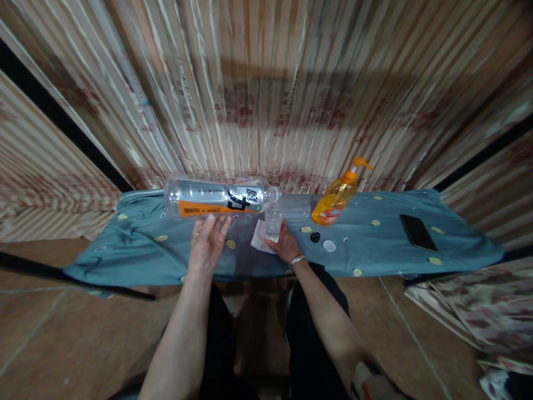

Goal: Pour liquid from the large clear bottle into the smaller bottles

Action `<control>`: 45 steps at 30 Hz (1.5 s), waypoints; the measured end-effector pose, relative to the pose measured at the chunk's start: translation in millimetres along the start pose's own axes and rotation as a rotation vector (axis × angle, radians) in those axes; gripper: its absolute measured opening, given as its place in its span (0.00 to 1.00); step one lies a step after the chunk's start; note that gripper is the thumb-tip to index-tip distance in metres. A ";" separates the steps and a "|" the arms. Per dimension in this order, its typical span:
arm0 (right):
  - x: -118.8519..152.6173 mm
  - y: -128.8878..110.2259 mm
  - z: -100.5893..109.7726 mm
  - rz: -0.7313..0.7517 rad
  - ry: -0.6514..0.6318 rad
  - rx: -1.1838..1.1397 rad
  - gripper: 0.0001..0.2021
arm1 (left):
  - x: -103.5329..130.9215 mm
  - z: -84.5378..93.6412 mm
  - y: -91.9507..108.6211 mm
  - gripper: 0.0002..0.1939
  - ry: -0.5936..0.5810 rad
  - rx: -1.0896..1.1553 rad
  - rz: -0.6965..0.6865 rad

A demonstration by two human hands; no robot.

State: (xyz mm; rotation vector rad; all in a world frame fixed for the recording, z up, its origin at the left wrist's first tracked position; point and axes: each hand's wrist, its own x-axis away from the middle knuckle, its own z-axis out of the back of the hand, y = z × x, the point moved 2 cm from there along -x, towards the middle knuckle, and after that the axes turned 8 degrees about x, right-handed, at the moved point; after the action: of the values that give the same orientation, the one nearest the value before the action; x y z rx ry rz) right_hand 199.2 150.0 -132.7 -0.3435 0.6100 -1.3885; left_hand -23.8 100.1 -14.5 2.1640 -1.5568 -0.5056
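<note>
My left hand (206, 240) holds a large clear plastic bottle (216, 195) from below, fingers partly hidden behind it. This bottle lies nearly level in the air, its silver and orange label towards me and its mouth at the right. Below that mouth is a small clear bottle (273, 221), upright, with my right hand (286, 243) closed around its lower right side. The two mouths meet or nearly meet; I cannot tell which. Beside the small bottle's base lies a crumpled white tissue (259, 238). Whether liquid is flowing is too blurred to tell.
An orange pump bottle (333, 201) of yellow liquid stands right of my hands. Near it lie a black cap (315, 237) and a whitish disc (329, 245). A dark phone (417, 232) rests farther right on the teal cloth (375, 255). A striped curtain (258, 100) hangs behind.
</note>
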 end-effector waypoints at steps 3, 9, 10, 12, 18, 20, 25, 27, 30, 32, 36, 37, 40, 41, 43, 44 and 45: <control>0.2 0.5 -0.3 0.004 0.000 -0.004 0.45 | 0.3 -0.6 -0.1 0.22 -0.004 -0.002 -0.004; 0.1 1.0 -0.4 0.031 0.022 0.003 0.45 | 0.4 -0.6 -0.1 0.23 -0.003 -0.003 -0.004; 0.0 1.2 -0.6 0.027 0.018 0.004 0.46 | 0.3 -0.4 0.0 0.22 -0.007 -0.008 -0.006; -0.2 1.8 -1.0 0.013 -0.001 0.002 0.46 | 0.1 0.1 0.4 0.21 -0.016 -0.019 -0.011; -0.3 3.7 -2.0 0.032 -0.001 -0.014 0.46 | 0.2 0.8 1.1 0.21 -0.018 -0.034 -0.013; -0.6 4.8 -3.4 0.030 0.003 -0.007 0.47 | 0.0 1.3 0.9 0.21 -0.020 -0.028 -0.011; -1.6 5.8 -6.3 0.037 0.028 -0.013 0.48 | -0.2 0.7 0.4 0.21 -0.012 -0.004 -0.001; -1.6 5.5 -5.9 0.044 0.026 -0.018 0.48 | 0.1 -0.6 0.7 0.22 -0.005 -0.004 -0.002; -1.2 4.9 -4.1 0.041 -0.005 -0.015 0.47 | 0.6 -2.4 1.5 0.24 -0.001 -0.019 -0.002; -0.8 4.1 -2.8 0.036 -0.025 -0.014 0.47 | 0.8 -3.2 2.1 0.24 -0.001 -0.039 -0.008; -0.4 1.7 -1.0 0.025 -0.022 -0.006 0.46 | 1.1 -4.4 2.3 0.26 0.000 -0.059 -0.023; -0.3 1.1 -0.9 0.018 -0.022 -0.006 0.47 | 1.1 -4.6 2.2 0.25 -0.002 -0.059 -0.024; -0.2 -0.3 -0.6 0.006 -0.020 -0.011 0.47 | 1.3 -4.6 1.8 0.24 0.009 -0.054 -0.029; -0.1 -0.6 -0.4 0.007 -0.016 -0.015 0.47 | 1.3 -4.2 1.8 0.24 0.017 -0.054 -0.031; 0.2 -0.9 -0.1 0.013 -0.007 -0.022 0.46 | 1.0 -3.2 1.8 0.24 0.020 -0.054 -0.029; 0.3 -1.0 0.1 0.018 -0.004 -0.024 0.46 | 0.8 -2.7 1.8 0.24 0.013 -0.056 -0.026; 0.3 -1.2 0.3 0.022 -0.001 -0.025 0.46 | 0.5 -2.2 1.7 0.23 0.003 -0.058 -0.023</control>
State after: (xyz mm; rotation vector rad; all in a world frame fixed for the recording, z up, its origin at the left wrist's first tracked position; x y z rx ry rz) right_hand 198.4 149.5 -131.8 -0.3567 0.6287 -1.3604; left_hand -23.8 99.4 -11.8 2.1408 -1.4985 -0.5480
